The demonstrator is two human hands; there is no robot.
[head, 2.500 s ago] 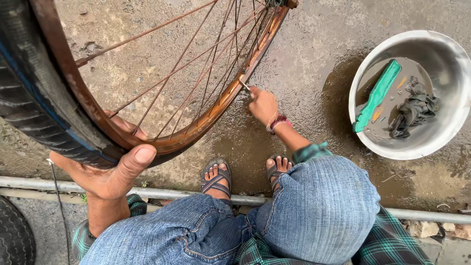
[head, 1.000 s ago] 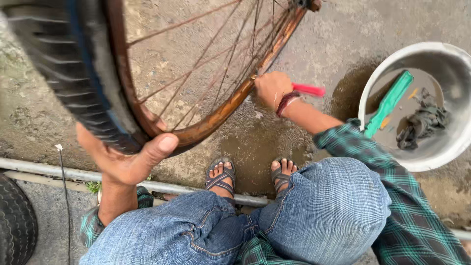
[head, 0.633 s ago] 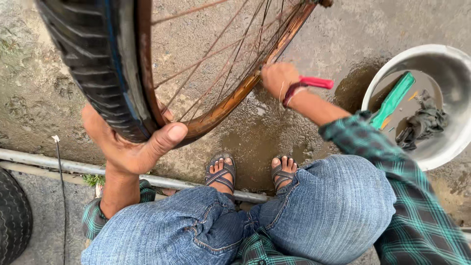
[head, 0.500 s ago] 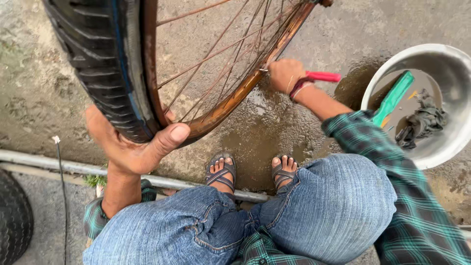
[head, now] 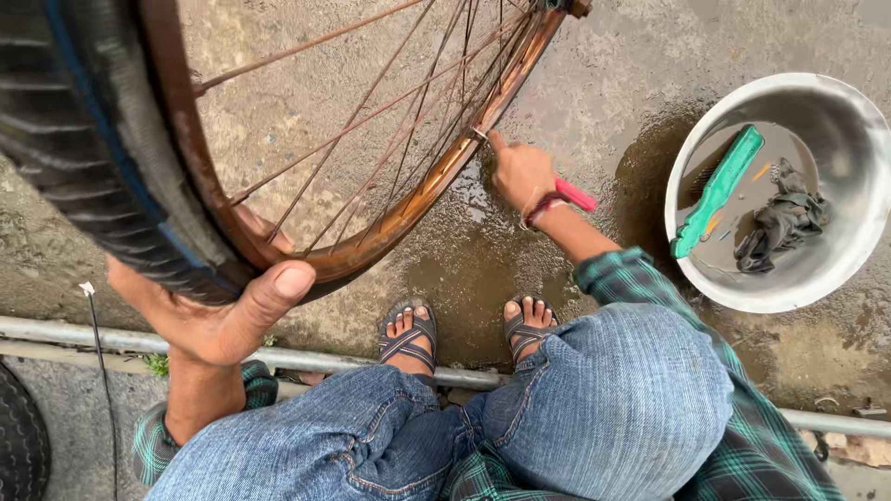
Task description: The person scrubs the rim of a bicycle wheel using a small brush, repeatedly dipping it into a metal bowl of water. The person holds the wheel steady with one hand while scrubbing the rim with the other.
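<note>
Squatting on wet concrete ground (head: 650, 56), a person steadies a rusty spoked bicycle wheel with a black rubber tyre (head: 408, 209).

The left hand (head: 218, 311) is clamped on the tyre and rim at the wheel's lower edge, thumb over the rim. The right hand (head: 522, 174), well apart from it, is closed on a red-handled tool (head: 575, 195) whose tip meets the rim where a spoke ends. The concrete is rough and grey, darkened by a puddle beneath the wheel and around the sandalled feet (head: 464, 329). A grey metal pipe (head: 316, 357) runs across the ground under the knees. Off to the right stands a round metal basin (head: 858, 121) holding a green plastic brush (head: 719, 190) and a dark rag (head: 780, 223).
</note>
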